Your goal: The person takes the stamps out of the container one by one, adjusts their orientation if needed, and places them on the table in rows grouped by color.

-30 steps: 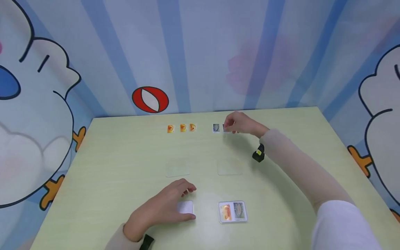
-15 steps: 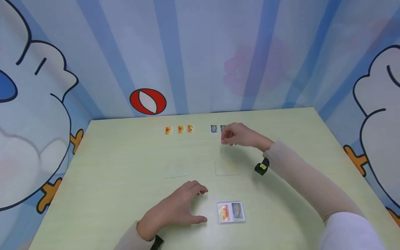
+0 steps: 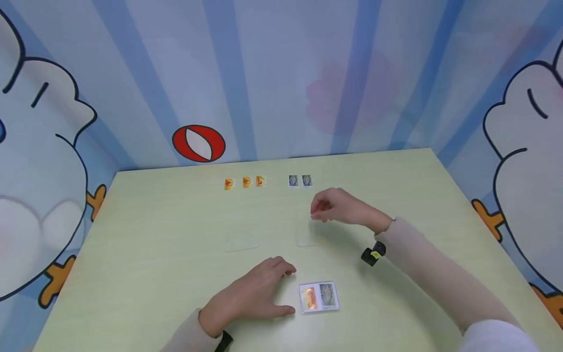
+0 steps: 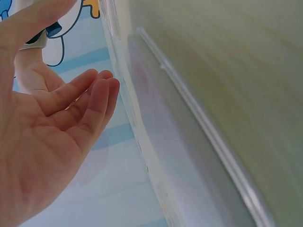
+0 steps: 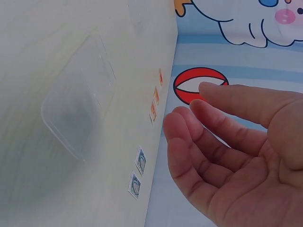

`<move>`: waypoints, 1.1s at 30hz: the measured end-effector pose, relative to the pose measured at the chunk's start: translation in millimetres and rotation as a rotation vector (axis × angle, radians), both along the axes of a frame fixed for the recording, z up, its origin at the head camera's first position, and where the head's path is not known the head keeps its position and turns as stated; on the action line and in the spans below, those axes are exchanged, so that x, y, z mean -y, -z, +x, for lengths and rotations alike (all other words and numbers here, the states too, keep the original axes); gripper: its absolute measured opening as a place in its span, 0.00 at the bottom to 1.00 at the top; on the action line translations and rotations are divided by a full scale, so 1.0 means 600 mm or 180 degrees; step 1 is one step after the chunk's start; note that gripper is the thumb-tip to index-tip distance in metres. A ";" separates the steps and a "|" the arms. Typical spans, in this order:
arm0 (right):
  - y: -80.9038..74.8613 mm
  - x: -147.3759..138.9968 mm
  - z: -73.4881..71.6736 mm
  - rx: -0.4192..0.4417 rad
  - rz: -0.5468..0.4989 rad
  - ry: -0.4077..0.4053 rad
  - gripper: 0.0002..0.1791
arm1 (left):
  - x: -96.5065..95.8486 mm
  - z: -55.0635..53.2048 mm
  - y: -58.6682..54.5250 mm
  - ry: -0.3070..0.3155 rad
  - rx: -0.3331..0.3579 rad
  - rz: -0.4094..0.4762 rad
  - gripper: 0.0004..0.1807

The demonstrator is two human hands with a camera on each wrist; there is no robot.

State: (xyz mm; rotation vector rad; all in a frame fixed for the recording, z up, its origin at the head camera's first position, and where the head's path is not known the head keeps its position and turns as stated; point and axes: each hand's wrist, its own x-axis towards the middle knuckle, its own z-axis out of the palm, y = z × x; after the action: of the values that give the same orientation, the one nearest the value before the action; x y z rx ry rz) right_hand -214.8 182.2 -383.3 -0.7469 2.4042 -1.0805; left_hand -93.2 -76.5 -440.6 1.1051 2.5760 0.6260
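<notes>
My right hand point(image 3: 345, 208) hovers over a clear plastic piece point(image 3: 304, 237), its fingers bent loosely with nothing between them; the right wrist view shows the thumb apart from the fingertips. Just beyond lie two grey-blue stamps point(image 3: 293, 181), side by side. Three orange stamps point(image 3: 247, 182) lie in line to their left. My left hand point(image 3: 252, 296) rests low at the front, thumb and fingers spread apart, holding nothing. A pale, flat, clear-edged piece point(image 4: 175, 123) lies beside it in the left wrist view, hidden beneath the hand in the head view.
Right of the left hand lies a clear case point(image 3: 319, 308) showing one orange and one grey picture. A second clear plastic piece point(image 3: 241, 239) lies left of the middle of the pale wooden table point(image 3: 158, 254). A printed blue wall point(image 3: 281, 88) stands along the back edge.
The right hand has drawn back from the right-hand grey-blue stamp, uncovering it in the row. The left hand has slid right toward the clear case, covering the white piece. The head view has shifted slightly.
</notes>
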 end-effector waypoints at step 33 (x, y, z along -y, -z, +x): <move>0.065 -0.014 0.107 0.0181 -0.0301 0.0079 0.02 | -0.025 -0.003 0.006 0.0211 0.0085 -0.0011 0.34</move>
State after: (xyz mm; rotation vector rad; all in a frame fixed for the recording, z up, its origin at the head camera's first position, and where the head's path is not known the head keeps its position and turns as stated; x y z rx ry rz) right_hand -150.9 190.8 -422.5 -0.7091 2.3342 -1.2162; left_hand -94.9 -61.7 -444.3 1.1679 2.5059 0.6162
